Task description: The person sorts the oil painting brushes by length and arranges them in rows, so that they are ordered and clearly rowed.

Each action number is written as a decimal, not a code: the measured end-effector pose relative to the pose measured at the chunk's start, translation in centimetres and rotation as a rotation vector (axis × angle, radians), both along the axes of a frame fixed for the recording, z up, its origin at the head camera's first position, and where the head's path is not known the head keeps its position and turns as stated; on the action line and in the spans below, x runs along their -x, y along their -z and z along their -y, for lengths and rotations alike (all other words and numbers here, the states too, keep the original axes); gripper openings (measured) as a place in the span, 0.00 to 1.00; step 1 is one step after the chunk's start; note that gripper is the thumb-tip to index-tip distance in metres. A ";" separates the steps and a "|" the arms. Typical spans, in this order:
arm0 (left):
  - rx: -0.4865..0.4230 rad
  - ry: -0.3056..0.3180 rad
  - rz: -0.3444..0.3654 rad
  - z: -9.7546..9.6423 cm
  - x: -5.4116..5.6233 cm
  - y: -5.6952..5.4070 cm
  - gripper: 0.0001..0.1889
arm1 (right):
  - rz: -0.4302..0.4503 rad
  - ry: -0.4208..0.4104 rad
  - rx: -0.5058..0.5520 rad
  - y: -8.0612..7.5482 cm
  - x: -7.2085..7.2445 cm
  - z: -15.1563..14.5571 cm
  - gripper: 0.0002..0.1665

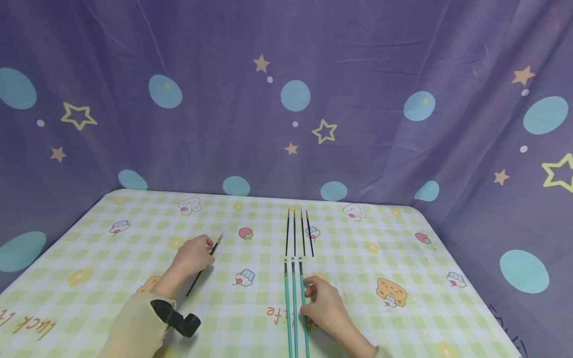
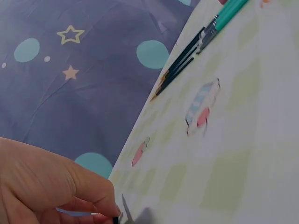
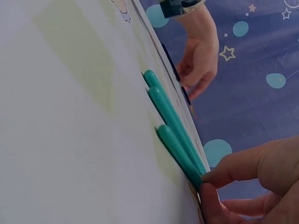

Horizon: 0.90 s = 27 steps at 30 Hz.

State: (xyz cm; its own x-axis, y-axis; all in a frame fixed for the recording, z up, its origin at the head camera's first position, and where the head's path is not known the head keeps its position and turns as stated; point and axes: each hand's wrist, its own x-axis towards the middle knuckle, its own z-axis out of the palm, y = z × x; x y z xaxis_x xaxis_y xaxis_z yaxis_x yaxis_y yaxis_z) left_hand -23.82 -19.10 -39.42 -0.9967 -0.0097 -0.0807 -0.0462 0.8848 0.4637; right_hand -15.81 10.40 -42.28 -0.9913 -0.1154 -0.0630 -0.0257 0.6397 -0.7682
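My left hand (image 1: 193, 254) pinches a thin black paintbrush (image 1: 197, 278) at the left of the table; its pale bristles point away from me and its handle end slants back toward my wrist. In the left wrist view the fingers hide most of that brush. My right hand (image 1: 326, 304) pinches the handle of the rightmost green paintbrush (image 1: 302, 281), between thumb and fingertips. Two more green paintbrushes (image 1: 287, 298) lie alongside it to the left, bristle ends away from me. In the right wrist view the rounded handle end (image 3: 164, 133) of the pinched brush lies nearest.
Beyond the green brushes, several thin black paintbrushes (image 1: 294, 238) lie side by side in a row, tips toward the far edge. A green-checked cloth (image 1: 376, 333) covers the table. A purple curtain (image 1: 367, 154) hangs behind. A black camera (image 1: 176, 318) sits on the left sleeve.
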 end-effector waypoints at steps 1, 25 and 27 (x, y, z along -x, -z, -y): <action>-0.019 0.008 -0.009 -0.2 0.3 0.0 0.18 | 0.001 0.003 -0.001 0.0 0.0 0.0 0.32; -0.549 -0.015 0.053 -6.5 5.1 2.6 0.19 | 0.023 0.021 0.005 0.1 0.0 0.1 0.32; -0.556 -0.023 0.055 -7.0 5.4 2.6 0.19 | 0.018 0.019 0.005 0.0 0.0 0.1 0.32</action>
